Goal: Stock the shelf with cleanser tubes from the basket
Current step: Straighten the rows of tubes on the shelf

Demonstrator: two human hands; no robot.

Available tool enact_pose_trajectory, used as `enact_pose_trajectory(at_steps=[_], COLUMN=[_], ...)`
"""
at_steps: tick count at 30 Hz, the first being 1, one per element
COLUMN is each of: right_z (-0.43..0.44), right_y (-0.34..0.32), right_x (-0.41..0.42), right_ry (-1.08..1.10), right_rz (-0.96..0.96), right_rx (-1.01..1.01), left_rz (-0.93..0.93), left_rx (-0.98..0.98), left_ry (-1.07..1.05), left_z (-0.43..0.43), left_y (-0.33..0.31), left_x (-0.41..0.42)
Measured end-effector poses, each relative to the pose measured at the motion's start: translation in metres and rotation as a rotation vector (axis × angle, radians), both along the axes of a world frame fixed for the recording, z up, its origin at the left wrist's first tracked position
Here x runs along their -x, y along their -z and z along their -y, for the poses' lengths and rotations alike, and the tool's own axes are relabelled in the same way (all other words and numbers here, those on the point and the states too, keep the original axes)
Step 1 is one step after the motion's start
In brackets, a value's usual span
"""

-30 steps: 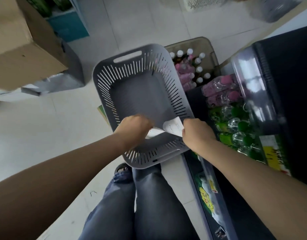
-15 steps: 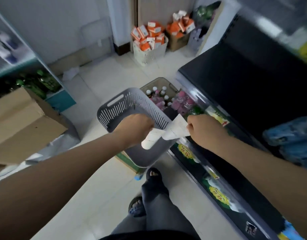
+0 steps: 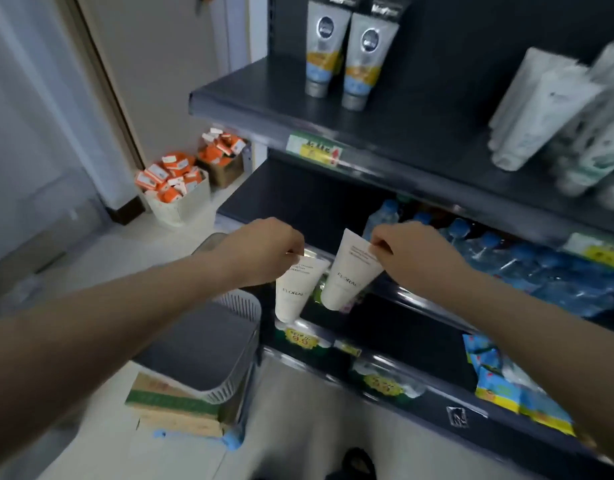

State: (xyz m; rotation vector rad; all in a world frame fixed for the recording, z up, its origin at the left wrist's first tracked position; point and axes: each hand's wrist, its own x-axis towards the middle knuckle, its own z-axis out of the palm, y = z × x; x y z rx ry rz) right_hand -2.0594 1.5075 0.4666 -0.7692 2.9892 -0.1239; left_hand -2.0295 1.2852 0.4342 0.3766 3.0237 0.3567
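Observation:
My left hand [image 3: 264, 249] pinches the crimped end of a white cleanser tube [image 3: 297, 289] that hangs cap-down. My right hand [image 3: 411, 252] grips a second white cleanser tube [image 3: 350, 271] the same way, just to the right of the first. Both tubes hang in front of the dark shelf unit, below its upper shelf [image 3: 385, 133]. The grey slotted basket [image 3: 212, 348] sits low at the left on a cardboard box, below my left forearm; its inside looks bare.
On the upper shelf stand two grey tubes [image 3: 343, 53] and several white tubes [image 3: 555, 112] at right. Blue-capped water bottles [image 3: 506, 261] fill the shelf behind my right hand. Blue packets [image 3: 506, 379] lie lower right. A white bin of orange boxes [image 3: 174, 188] stands on the floor.
Both hands lifted the two tubes out of the basket and up to the shelves. The view swung from the floor and basket up to the shelf unit.

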Motion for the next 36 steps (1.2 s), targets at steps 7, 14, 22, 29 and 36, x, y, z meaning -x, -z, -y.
enact_pose_trajectory(at_steps=[7,14,22,29,36], right_z=[-0.111,-0.225,-0.341,-0.414,-0.464], right_y=[-0.043,-0.088,-0.124,-0.145,-0.173], right_x=[-0.011,-0.025,-0.042,-0.038,-0.012], right_ry=[0.149,0.184,0.241,0.266,0.325], right_rz=[-0.075,-0.093,-0.136,-0.189,-0.21], right_rx=[0.041,0.053,0.141,0.2,0.283], left_rz=[-0.038,-0.085,-0.165,-0.223,-0.256], left_rx=[0.024,0.074,0.039,-0.045,-0.086], left_ry=[0.146,0.226,0.276,0.307,0.316], left_z=[-0.1,-0.211,-0.328,-0.404,-0.452], left_y=[-0.057,-0.108,-0.152,-0.182,-0.212], left_x=[0.014,0.021,0.023,0.036,0.067])
